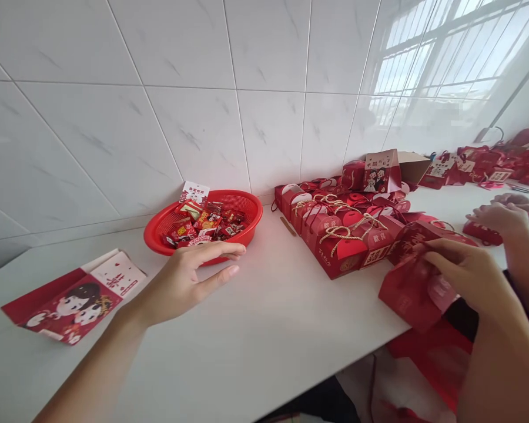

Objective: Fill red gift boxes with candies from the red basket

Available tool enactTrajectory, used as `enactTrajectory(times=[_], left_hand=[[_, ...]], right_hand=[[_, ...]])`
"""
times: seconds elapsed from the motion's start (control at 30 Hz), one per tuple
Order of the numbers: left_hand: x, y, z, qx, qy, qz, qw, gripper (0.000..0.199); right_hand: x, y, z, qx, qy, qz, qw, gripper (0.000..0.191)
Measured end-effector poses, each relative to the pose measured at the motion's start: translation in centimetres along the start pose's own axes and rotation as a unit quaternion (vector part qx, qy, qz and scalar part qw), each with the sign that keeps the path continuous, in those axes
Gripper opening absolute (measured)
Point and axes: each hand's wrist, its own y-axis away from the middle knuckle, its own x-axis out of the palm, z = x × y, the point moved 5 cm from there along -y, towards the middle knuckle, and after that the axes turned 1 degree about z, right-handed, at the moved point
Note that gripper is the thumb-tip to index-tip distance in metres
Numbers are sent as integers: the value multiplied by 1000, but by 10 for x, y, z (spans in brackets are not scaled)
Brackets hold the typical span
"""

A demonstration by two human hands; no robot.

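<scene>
My left hand [191, 279] is over the white table [247, 341] with fingers stretched and thumb apart, holding nothing. Just behind it stands a red oval basket [251, 232] filled with small wrapped packets [203, 222]. At the right, my right hand [467, 276] grips the top of a red gift box [412, 296] near the table's front edge. Rows of closed red boxes [339, 258] with twisted cord handles lie beside it, partly hidden by one another.
An open printed red box [77, 308] lies at the left. More red boxes [449, 167] line the tiled wall. Another person's hands [502, 217] are at the far right over a red item. A red bag [441, 358] hangs below the table edge.
</scene>
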Motion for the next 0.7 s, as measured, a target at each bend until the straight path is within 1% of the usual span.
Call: enactTrajectory(times=[0.07, 0.13, 0.2, 0.3, 0.37, 0.53, 0.63, 0.7], left_hand=[[2, -2, 0, 8, 5, 6, 1000, 34], [4, -4, 0, 10, 13, 11, 1000, 33], [5, -6, 1, 2, 21, 18, 1000, 33], [6, -9, 2, -6, 32, 23, 999, 34], [5, -11, 1, 0, 36, 24, 999, 33], [4, -15, -3, 8, 38, 33, 999, 30], [3, -17, -9, 17, 38, 39, 998, 31], [4, -19, -13, 26, 38, 45, 998, 30]], right_hand=[[8, -7, -16, 47, -40, 15, 998, 13], [14, -13, -24, 66, -71, 9, 995, 14], [19, -18, -26, 74, -88, -9, 993, 15], [24, -24, -21, 82, -81, -51, 992, 12], [28, -27, -16, 84, -72, -62, 992, 12], [38, -22, -1, 73, -40, -55, 995, 12], [40, -21, -3, 81, -24, -50, 995, 12], [38, -28, -9, 40, 6, -52, 998, 12]])
